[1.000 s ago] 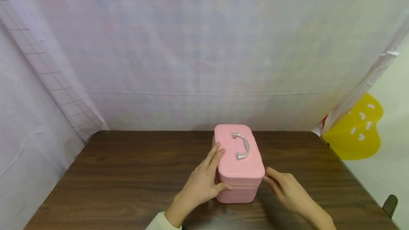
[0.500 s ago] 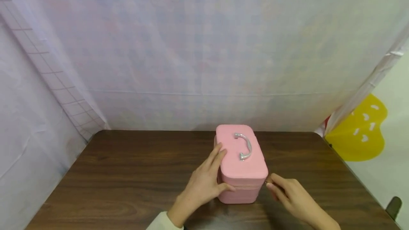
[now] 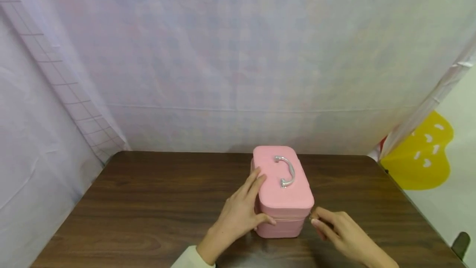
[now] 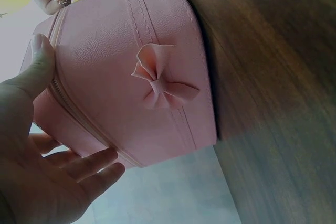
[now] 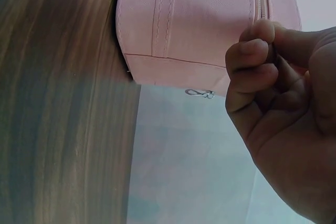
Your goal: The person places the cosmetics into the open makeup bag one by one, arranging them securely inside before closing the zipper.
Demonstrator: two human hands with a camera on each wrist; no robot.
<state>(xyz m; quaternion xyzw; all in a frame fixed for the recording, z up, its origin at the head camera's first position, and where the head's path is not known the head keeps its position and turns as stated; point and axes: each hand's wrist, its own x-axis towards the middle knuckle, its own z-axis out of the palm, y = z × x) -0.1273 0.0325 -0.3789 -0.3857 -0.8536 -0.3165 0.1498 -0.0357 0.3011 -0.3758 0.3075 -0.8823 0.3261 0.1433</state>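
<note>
A pink zip-up vanity case (image 3: 284, 195) with a silver carry handle (image 3: 287, 171) on its lid stands upright on the table. My left hand (image 3: 238, 210) rests against its left side, fingers along the lid's edge and thumb on the near face across the zip. In the left wrist view a pink bow (image 4: 160, 83) shows on the case's side, below the zip (image 4: 73, 106). At the near right corner my right hand (image 3: 340, 230) pinches a small metal zipper pull (image 4: 64, 1) between thumb and forefinger. The right wrist view has that pull mostly hidden by the fingertips.
The dark wood-grain table (image 3: 160, 202) reaches back to a pale curtain (image 3: 230, 61). A small silver clasp-like piece (image 5: 199, 93) hangs from the case. Beyond the table's right edge is a yellow shape with white marks (image 3: 420, 156).
My right hand has shifted slightly toward me at the near right corner, and the metal pull has come into sight in its pinch. The left hand stays against the case.
</note>
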